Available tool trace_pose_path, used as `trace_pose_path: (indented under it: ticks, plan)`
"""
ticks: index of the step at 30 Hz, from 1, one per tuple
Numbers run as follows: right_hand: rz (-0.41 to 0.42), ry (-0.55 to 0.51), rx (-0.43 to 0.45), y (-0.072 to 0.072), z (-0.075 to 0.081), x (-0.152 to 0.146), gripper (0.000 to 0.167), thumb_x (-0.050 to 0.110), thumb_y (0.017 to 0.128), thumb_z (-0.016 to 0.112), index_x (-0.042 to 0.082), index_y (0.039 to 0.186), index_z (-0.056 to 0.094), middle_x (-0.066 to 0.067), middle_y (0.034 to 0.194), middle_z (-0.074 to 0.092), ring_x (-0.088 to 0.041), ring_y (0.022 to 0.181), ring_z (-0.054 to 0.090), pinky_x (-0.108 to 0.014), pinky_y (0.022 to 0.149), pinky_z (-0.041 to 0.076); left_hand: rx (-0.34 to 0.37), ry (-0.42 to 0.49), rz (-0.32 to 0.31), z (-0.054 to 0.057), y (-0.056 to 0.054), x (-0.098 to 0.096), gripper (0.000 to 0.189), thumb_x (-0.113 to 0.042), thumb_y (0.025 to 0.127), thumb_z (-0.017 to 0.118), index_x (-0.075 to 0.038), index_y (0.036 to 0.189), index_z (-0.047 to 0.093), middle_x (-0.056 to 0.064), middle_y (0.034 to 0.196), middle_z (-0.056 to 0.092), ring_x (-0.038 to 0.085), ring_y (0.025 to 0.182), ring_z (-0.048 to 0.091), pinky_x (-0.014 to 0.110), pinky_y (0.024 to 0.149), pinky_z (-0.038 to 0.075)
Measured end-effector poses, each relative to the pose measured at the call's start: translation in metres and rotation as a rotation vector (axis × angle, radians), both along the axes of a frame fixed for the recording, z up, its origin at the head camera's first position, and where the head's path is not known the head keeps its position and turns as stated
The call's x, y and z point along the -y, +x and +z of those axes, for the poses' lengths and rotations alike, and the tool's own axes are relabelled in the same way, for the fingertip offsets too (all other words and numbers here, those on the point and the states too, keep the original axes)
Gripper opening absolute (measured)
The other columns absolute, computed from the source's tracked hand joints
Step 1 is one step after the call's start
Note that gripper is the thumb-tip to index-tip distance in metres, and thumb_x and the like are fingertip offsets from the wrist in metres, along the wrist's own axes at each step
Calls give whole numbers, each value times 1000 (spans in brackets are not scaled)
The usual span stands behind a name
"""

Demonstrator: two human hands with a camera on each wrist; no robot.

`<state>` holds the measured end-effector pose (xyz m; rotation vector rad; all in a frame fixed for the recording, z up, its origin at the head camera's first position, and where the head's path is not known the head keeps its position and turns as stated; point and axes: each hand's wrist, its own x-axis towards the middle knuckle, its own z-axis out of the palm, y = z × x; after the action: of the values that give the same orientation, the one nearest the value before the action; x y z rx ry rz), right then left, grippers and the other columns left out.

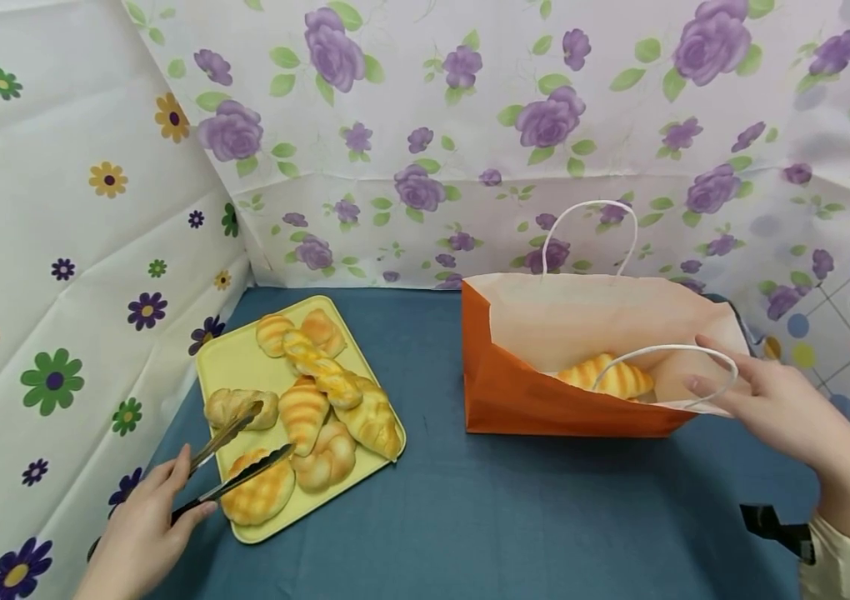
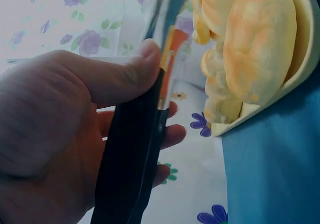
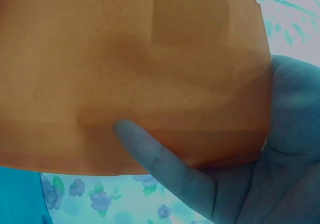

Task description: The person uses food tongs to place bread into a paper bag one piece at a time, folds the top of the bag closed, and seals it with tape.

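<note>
- Taking the head view as our dial, we see the left hand (image 1: pixel 143 525) at eight o'clock, gripping black-handled tongs (image 1: pixel 245 477).
- Their ends stand parted above bread pieces (image 1: pixel 303 415), nearest a round loaf (image 1: pixel 258 492); we cannot tell whether they touch any.
- Those lie on a yellow tray (image 1: pixel 230 358), also toward eight, over a blue tablecloth (image 1: pixel 440 500).
- At half past three, we find the right hand (image 1: pixel 785 400) grasping the edge of an orange paper bag (image 1: pixel 545 408).
- The bag stands open-topped at four, striped bread (image 1: pixel 627 382) inside.
- Flowered cloth (image 1: pixel 417 142) hangs at twelve.
</note>
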<state>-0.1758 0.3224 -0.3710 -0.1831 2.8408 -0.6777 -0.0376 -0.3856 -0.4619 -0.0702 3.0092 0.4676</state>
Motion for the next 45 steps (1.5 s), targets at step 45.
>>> trace_pose_path:
  ticks: [45]
  plan:
    - [2, -30, -3, 5, -3, 5, 79, 50, 110, 57, -1, 166, 34, -4, 74, 63, -24, 75, 60, -36, 62, 44, 335, -20, 24, -9, 1, -1, 117, -65, 85, 83, 20, 153, 38, 34, 112, 69, 44, 97, 70, 63, 84, 56]
